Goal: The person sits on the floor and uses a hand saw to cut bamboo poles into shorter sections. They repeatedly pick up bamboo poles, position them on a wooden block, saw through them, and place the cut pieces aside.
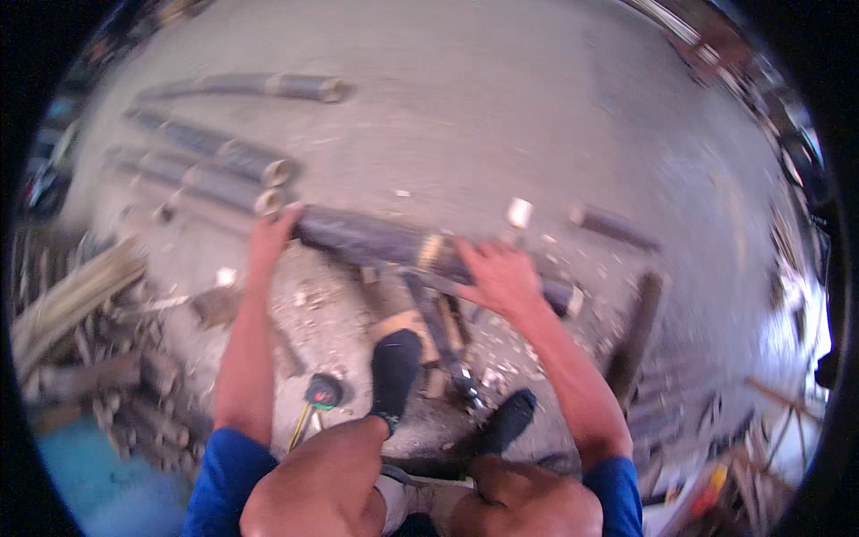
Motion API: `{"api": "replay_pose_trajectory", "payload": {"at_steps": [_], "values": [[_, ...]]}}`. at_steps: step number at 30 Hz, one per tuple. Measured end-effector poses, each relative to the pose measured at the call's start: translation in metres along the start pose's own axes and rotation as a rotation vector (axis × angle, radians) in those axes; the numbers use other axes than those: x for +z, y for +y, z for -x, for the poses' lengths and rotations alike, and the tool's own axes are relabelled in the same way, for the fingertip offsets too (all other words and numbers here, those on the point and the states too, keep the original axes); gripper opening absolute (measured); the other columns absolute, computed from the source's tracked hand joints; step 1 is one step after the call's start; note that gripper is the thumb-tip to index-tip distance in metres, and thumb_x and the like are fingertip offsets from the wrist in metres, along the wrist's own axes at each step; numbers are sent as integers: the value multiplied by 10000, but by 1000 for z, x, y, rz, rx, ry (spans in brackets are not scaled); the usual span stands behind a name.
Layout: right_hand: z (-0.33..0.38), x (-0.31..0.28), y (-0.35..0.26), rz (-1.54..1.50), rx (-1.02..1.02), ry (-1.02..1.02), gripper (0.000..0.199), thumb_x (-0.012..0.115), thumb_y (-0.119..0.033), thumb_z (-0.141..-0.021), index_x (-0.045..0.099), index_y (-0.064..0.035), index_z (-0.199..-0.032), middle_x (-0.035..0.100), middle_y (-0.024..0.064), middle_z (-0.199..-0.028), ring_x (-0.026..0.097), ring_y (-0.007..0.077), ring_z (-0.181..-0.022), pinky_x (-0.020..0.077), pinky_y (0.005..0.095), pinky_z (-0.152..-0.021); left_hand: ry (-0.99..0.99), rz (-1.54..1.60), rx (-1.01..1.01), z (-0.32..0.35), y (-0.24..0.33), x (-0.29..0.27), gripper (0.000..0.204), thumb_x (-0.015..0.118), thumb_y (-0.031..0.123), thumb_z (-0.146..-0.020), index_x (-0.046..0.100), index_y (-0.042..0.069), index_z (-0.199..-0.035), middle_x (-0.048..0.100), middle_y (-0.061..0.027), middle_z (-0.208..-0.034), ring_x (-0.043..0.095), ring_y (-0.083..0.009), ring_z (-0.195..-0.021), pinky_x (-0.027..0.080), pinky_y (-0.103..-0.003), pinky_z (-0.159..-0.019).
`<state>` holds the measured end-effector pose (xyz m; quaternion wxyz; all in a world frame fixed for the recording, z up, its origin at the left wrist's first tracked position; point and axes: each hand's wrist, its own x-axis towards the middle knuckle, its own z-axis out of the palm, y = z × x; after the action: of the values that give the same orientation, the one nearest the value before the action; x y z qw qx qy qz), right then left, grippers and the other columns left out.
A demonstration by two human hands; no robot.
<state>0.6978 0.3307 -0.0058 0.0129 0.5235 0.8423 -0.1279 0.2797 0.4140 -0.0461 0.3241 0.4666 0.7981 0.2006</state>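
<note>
A dark bamboo pole (376, 240) lies across the ground in front of me, resting on a wooden block (403, 320). My left hand (273, 234) grips its left end. My right hand (501, 276) presses down on the pole near its right end, fingers spread over it. A long blade or machete (440, 327) lies under the pole, running toward my feet. My feet in black socks (395, 367) are planted just behind the pole, with my knees at the lower edge.
Several more bamboo poles (215, 152) lie on the concrete ground at the upper left. A tape measure (323, 391) sits by my left foot. Wood scraps are heaped at the left (80, 295), and short offcuts (613, 224) and sticks lie to the right.
</note>
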Motion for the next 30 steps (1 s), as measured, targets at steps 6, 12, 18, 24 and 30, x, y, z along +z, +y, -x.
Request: {"api": "replay_pose_trajectory", "payload": {"at_steps": [6, 12, 18, 24, 30], "values": [[8, 23, 2, -54, 118, 32, 774, 778, -433, -804, 461, -171, -1460, 641, 138, -1178, 626, 349, -1112, 490, 495, -966, -104, 143, -7, -2, 6, 5, 624, 663, 566, -914, 706, -9, -1153, 669, -51, -939, 596, -135, -805, 487, -278, -689], [15, 30, 2, -114, 155, 75, 755, 784, -417, -808, 470, -166, -1447, 616, 150, -1220, 595, 355, -1159, 449, 511, -1005, -113, 159, -38, -5, -1, 9, 671, 650, 539, -936, 651, -57, -1246, 671, -108, -1078, 621, -167, -919, 519, -304, -784], [18, 23, 0, -99, 153, 91, 750, 774, -413, -819, 461, -160, -1453, 610, 149, -1216, 596, 350, -1142, 455, 498, -996, -91, 253, -36, 5, 6, 12, 664, 657, 516, -940, 634, -64, -1263, 667, -114, -1129, 624, -190, -975, 519, -330, -818], [59, 7, 23, -164, 343, 150, 670, 739, -444, -823, 522, -137, -1378, 629, 152, -1242, 609, 338, -1171, 470, 489, -985, 62, -48, 160, 18, 0, 28, 622, 616, 459, -979, 561, -30, -1360, 667, -182, -1202, 628, -293, -1062, 479, -407, -954], [198, 20, 57, -346, 904, 206, 752, 751, -489, -782, 523, -116, -1393, 663, 221, -1158, 652, 401, -1071, 520, 481, -908, 86, -353, 807, 83, 38, 85, 624, 699, 374, -902, 542, 8, -1382, 549, -245, -1381, 462, -400, -1331, 329, -487, -1136]]}}
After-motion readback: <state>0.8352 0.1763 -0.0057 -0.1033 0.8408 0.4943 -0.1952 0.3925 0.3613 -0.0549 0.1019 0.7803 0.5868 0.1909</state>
